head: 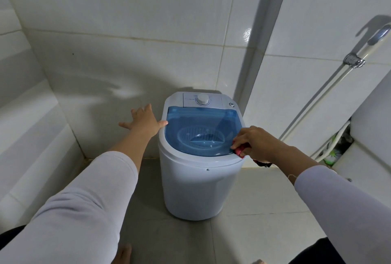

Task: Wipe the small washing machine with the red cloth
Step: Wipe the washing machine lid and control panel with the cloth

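Note:
A small white washing machine [196, 187] stands on the grey floor against the tiled wall. It has a see-through blue lid [203, 128] and a white dial [202, 100] at the back. My left hand [143, 120] is spread flat beside the machine's left rim, thumb touching the lid's edge. My right hand [254, 142] grips the bunched red cloth [240, 151] at the lid's front right edge. Most of the cloth is hidden under my fingers.
White tiled walls close in behind and on the left. A spray hose and its holder [353, 61] hang on the right wall. A white ledge [366, 157] with green and white items [332, 153] tucked beside it sits at the right. Grey floor tiles [254, 232] lie in front.

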### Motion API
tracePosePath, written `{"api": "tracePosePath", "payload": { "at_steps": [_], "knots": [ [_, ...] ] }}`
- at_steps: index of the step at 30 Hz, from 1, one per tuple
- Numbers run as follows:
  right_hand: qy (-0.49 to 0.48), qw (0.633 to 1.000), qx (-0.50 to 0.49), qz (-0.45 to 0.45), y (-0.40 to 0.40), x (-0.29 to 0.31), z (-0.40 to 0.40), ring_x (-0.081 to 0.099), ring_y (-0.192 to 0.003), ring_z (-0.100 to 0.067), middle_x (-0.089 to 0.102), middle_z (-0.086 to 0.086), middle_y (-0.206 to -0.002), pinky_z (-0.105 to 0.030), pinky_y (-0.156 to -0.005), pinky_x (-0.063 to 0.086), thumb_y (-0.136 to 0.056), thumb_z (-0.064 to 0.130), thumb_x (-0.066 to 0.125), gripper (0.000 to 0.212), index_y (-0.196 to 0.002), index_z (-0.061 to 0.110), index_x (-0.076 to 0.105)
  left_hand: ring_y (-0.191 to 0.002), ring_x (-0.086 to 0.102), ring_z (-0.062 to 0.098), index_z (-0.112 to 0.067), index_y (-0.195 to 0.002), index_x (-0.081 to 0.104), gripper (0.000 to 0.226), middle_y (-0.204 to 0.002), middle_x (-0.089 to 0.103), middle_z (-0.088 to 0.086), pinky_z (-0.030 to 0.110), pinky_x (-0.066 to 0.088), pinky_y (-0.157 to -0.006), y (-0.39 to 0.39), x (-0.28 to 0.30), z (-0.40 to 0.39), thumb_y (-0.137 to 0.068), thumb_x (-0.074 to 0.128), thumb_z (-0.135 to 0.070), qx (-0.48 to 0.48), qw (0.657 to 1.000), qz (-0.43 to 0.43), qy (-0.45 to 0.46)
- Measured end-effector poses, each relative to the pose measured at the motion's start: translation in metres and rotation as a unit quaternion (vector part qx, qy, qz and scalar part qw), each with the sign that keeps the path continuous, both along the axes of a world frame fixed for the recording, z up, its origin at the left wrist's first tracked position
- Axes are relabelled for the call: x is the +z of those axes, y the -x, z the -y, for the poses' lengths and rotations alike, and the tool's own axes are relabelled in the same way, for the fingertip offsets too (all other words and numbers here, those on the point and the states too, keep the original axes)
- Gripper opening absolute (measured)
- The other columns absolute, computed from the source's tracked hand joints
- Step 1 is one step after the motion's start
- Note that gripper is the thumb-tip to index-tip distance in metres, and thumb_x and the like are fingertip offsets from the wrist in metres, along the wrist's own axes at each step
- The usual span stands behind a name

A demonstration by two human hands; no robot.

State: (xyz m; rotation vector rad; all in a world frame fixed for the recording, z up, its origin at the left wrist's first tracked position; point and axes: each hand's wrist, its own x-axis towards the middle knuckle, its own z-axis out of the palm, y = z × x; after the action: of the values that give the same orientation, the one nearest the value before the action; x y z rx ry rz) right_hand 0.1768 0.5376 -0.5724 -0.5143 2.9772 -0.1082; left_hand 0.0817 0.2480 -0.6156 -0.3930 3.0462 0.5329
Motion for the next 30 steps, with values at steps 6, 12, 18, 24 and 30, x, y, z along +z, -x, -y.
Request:
{"api": "tracePosePath", "payload": {
  "at_steps": [6, 12, 18, 24, 30],
  "knots": [
    [-0.028, 0.999, -0.026, -0.022, 0.007, 0.011, -0.008, 0.047, -0.097, -0.016, 0.063, -0.002, -0.117, -0.021, -0.088, 0.038, -0.088, 0.01, 0.059, 0.029, -0.114, 0.019, 0.07, -0.148, 0.009, 0.032, -0.021, -0.153, 0.009, 0.09, -0.159, 0.017, 0.01, 0.071, 0.013, -0.107, -0.001, 0.004, -0.009, -0.086, 0.061, -0.051, 0.002, 1.0, -0.018, -0.004],
    [0.019, 0.995, 0.005, -0.094, 0.031, 0.023, 0.019, 0.05, -0.104, -0.025, 0.061, -0.005, -0.109, -0.027, -0.081, 0.038, -0.079, 0.009, 0.066, 0.028, -0.106, 0.014, 0.063, -0.147, 0.009, 0.031, -0.022, -0.152, 0.008, 0.096, -0.158, 0.018, 0.008, 0.072, 0.014, -0.106, 0.002, 0.017, -0.024, -0.082, 0.069, -0.047, -0.029, 0.999, -0.028, -0.02],
    [0.002, 0.976, 0.096, -0.195, 0.039, 0.01, 0.044, 0.049, -0.098, -0.026, 0.062, -0.004, -0.108, -0.038, -0.083, 0.048, -0.084, 0.013, 0.066, 0.012, -0.095, 0.015, 0.067, -0.148, 0.007, 0.031, -0.023, -0.153, 0.004, 0.101, -0.16, 0.014, 0.007, 0.071, 0.015, -0.107, 0.005, 0.01, -0.017, -0.08, 0.067, -0.054, -0.017, 0.999, 0.006, -0.033],
    [-0.026, 0.968, 0.146, -0.203, 0.04, -0.009, 0.045, 0.056, -0.086, -0.026, 0.062, -0.007, -0.096, -0.038, -0.068, 0.055, -0.073, 0.012, 0.079, 0.012, -0.082, 0.015, 0.073, -0.148, 0.004, 0.03, -0.023, -0.153, 0.002, 0.103, -0.16, 0.012, 0.006, 0.072, 0.013, -0.107, 0.009, 0.008, -0.011, -0.079, 0.065, -0.059, -0.022, 0.999, 0.021, -0.041],
    [-0.054, 0.986, 0.143, -0.059, 0.037, 0.002, 0.047, 0.047, -0.11, -0.021, 0.049, -0.002, -0.117, -0.032, -0.095, 0.046, -0.085, 0.01, 0.06, 0.028, -0.109, 0.022, 0.069, -0.148, 0.005, 0.03, -0.024, -0.153, 0.004, 0.105, -0.16, 0.014, 0.006, 0.072, 0.014, -0.106, 0.012, 0.007, -0.009, -0.077, 0.066, -0.061, -0.026, 0.999, 0.023, -0.038]
  ]
}}
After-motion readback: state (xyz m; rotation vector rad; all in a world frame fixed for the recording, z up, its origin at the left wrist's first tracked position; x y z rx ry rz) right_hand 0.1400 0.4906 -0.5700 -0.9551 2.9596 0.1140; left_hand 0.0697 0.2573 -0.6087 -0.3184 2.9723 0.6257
